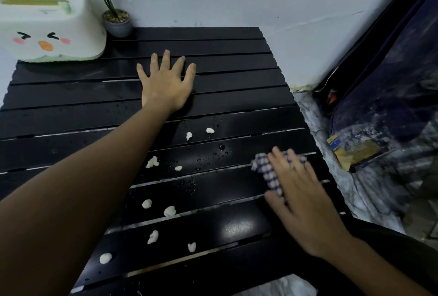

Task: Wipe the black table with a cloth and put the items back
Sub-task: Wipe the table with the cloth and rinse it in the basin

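The black slatted table (225, 63) fills the view. My left hand (166, 82) lies flat on its far middle slats, fingers spread, holding nothing. My right hand (303, 196) presses a blue-and-white checked cloth (267, 170) against the table near the right edge; most of the cloth is hidden under the palm. Several white crumbs (151, 162) and water droplets (221, 147) are scattered over the middle and near slats, to the left of the cloth.
A white tissue box with a cartoon face (47, 25) stands on the far left corner. Beside it is a small grey pot with a purple flower (117, 22). A white wall runs behind. Dark fabric and a yellow packet (350, 151) lie on the floor at right.
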